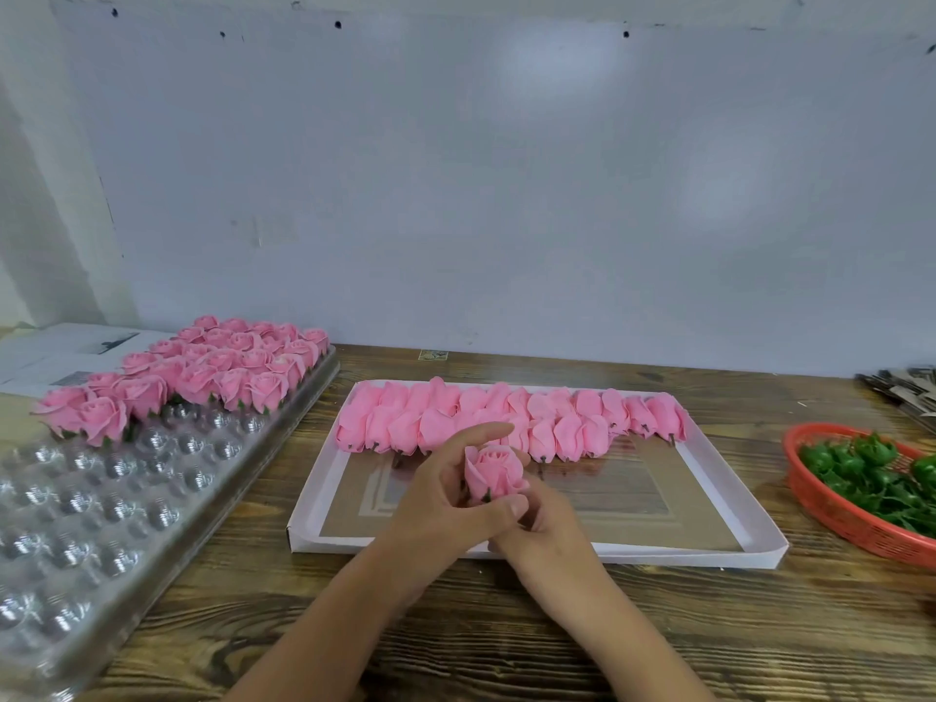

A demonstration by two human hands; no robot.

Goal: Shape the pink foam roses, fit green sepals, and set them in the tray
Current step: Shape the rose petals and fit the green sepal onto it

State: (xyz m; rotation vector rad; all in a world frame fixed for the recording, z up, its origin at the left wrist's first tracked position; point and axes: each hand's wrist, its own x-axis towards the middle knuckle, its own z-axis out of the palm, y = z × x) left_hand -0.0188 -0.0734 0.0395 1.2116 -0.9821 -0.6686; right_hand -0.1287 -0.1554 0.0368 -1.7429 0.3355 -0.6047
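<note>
Wooden table point(506, 625): both hands, left point(445, 504) and right point(549, 529), together pinch one rose point(494, 471) before the flat box point(709, 544), shaping its petals.

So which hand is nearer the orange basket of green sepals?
Right. The right hand sits nearest it, holding the rose from below; the left hand lies farther from the orange basket.

Wooden table point(506, 625), clear blister tray point(101, 499), white box lid point(709, 478), red basket point(851, 519), papers point(50, 352)
</note>
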